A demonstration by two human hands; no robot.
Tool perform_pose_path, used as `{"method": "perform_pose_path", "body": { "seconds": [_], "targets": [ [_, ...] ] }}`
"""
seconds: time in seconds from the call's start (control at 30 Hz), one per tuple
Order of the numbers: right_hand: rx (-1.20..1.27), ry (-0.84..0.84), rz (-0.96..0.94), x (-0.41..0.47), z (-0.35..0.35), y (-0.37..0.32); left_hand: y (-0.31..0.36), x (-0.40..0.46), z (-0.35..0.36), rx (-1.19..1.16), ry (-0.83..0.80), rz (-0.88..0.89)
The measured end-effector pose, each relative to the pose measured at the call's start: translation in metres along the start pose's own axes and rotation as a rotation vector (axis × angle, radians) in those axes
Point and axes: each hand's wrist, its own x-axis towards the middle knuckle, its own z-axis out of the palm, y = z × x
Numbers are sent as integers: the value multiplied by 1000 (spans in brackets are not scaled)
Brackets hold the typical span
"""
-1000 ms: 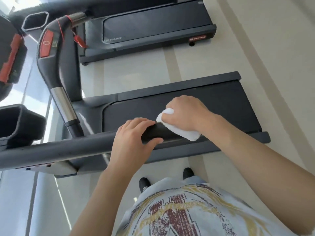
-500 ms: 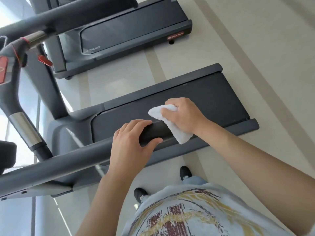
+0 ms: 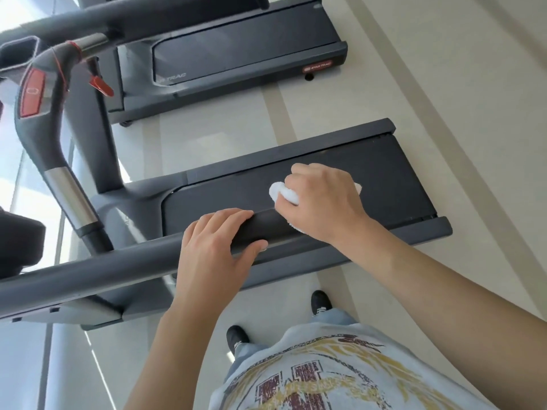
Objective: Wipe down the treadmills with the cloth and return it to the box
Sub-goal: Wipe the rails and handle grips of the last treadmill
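Wiping is under way: the right hand (image 3: 322, 199) has its fingers curled round the cloth (image 3: 282, 194) on the rail (image 3: 103, 272), the left hand (image 3: 214, 245) grips that rail, and no box shows.

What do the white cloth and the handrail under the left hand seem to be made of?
The cloth looks like soft, matte cotton or terry: it bunches in the right hand. The handrail looks like dull grey painted metal or hard plastic, with a darker, perhaps rubber, grip where the left hand holds it.

white cloth (image 3: 283, 194) bunched on treadmill (image 3: 384, 184) handrail
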Motion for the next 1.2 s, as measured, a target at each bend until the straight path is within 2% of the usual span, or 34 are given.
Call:
{"method": "perform_pose_path", "body": {
  "seconds": [0.13,0.53,0.87,1.0,1.2],
  "targets": [
    [-11,20,-103,7,20,-49,-39,-16,-18,5,37,9],
    [-11,-13,-161,24,74,-186,-148,-74,-78,26,202,-52],
    [43,23,-275,26,106,-277,-249,-122,-129,32,329,-268],
    [123,35,-344,34,120,-320,-272,-134,-134,38,314,-278],
    [232,-36,-423,45,141,-381,-286,-138,-135,-9,366,-259]
  ]
}}
